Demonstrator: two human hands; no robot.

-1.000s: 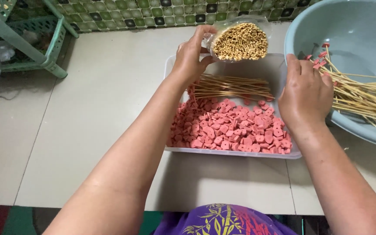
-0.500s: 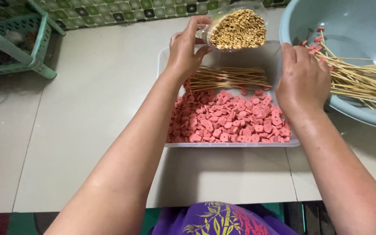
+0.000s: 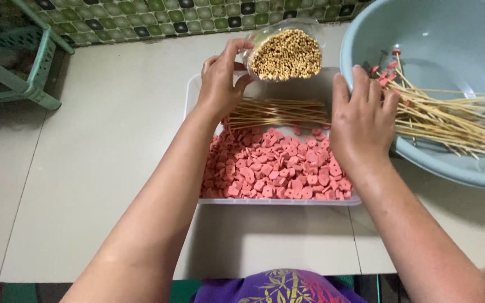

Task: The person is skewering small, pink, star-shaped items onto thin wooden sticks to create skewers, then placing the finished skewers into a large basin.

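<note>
Skewer bundle (image 3: pixel 286 55) clamped in left hand (image 3: pixel 220 84) fingers; right hand (image 3: pixel 363 120) fingers apart, seemingly resting on basin (image 3: pixel 450 33) rim.

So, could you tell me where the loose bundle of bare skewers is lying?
In the head view, the bare skewers lie across the far end of the white tray, between the pink slices and the left hand.

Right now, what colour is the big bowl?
The big bowl is pale blue-green, seen in the head view.

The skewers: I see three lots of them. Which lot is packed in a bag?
The bundle of skewers seen end-on at the tray's far edge, held by the left hand; the other lots lie loose.
</note>
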